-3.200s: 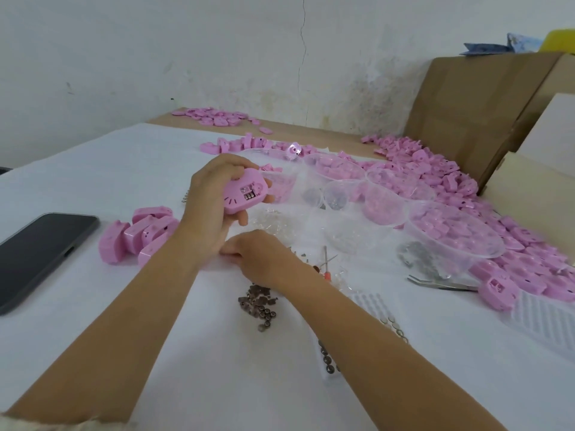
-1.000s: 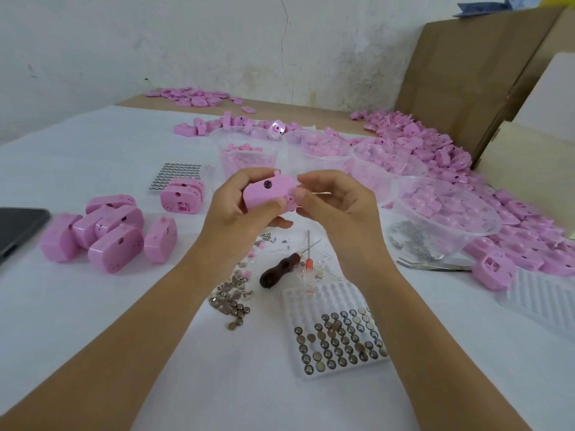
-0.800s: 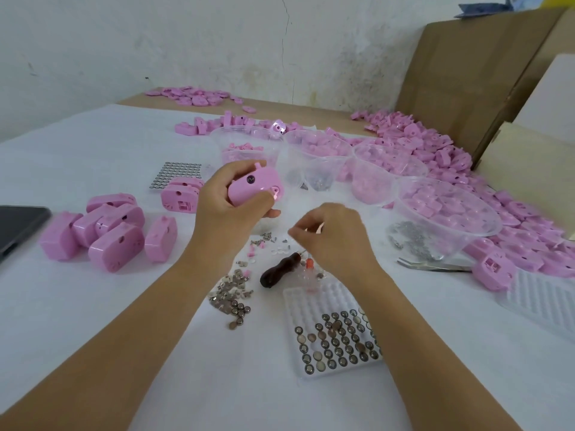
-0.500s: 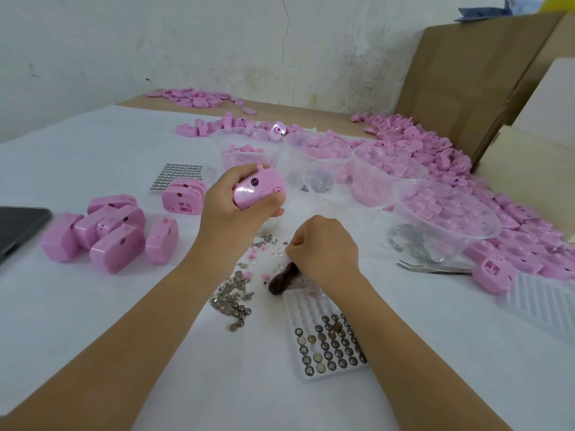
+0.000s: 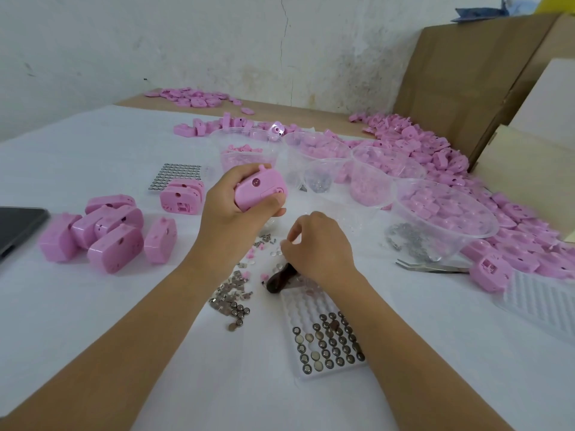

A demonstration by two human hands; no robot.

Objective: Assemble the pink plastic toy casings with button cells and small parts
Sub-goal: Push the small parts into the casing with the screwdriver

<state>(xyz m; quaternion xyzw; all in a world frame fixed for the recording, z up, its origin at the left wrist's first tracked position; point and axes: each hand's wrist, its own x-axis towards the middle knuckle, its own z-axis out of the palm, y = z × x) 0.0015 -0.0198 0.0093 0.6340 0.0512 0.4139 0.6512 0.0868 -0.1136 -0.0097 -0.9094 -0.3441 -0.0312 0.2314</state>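
My left hand [image 5: 230,213] grips a pink toy casing [image 5: 259,189] above the table, its rounded back facing up. My right hand [image 5: 317,247] is down on the white table, thumb and forefinger pinched together at a scatter of tiny screws and small parts [image 5: 264,241]; the piece between them is too small to make out. A dark-handled screwdriver [image 5: 278,281] lies under that hand, only its handle showing. A white tray [image 5: 300,306] of button cells sits under my right forearm, and loose cells [image 5: 231,301] lie left of it.
Several closed pink casings [image 5: 105,234] are piled at the left, beside a dark phone [image 5: 15,222]. Clear cups and bowls [image 5: 445,213] of pink parts stand behind my hands. Tweezers [image 5: 432,268], a ridged white tray [image 5: 544,303] and heaps of pink casing halves are at the right.
My right hand left the casing, dropped to the table and settled over the screwdriver and small parts. My left hand turned the casing slightly and kept holding it.
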